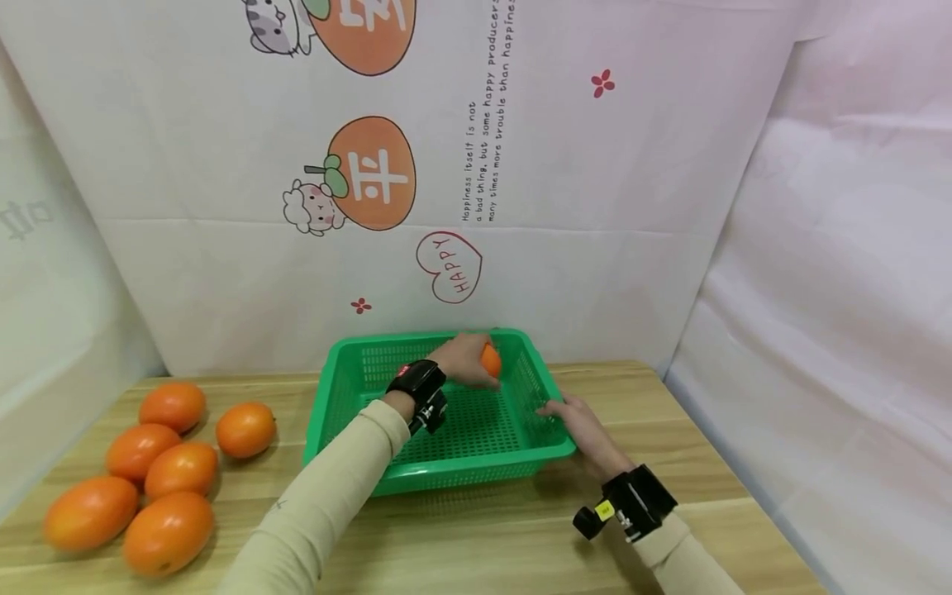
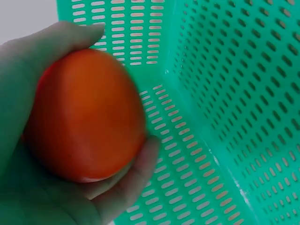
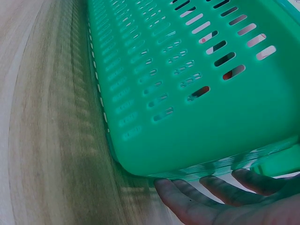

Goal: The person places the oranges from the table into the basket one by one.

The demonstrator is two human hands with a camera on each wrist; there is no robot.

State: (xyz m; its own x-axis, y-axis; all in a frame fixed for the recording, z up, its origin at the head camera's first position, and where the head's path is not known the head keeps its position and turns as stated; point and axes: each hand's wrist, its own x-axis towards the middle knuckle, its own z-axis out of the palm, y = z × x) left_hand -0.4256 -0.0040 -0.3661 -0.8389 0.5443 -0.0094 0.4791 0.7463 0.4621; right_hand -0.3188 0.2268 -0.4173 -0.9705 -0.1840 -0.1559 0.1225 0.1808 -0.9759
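A green plastic basket (image 1: 476, 473) with slotted walls stands on the wooden table. Inside it, towards the far right corner, my left hand (image 1: 463, 360) holds an orange (image 2: 86, 115). In the left wrist view the thumb lies over the top of the fruit and the fingers curl beneath it, with the basket floor just beyond. My right hand (image 1: 587, 426) grips the basket's right side, its thumb over the rim. The right wrist view shows the fingers (image 3: 187, 199) against the outer wall near a lower corner.
Several oranges (image 1: 181, 469) lie grouped on the table left of the basket, with one orange (image 1: 245, 430) slightly apart from them. A white printed cloth (image 1: 558, 273) hangs behind the table (image 1: 461, 545), and pale cloth (image 1: 840, 330) hangs along the right side.
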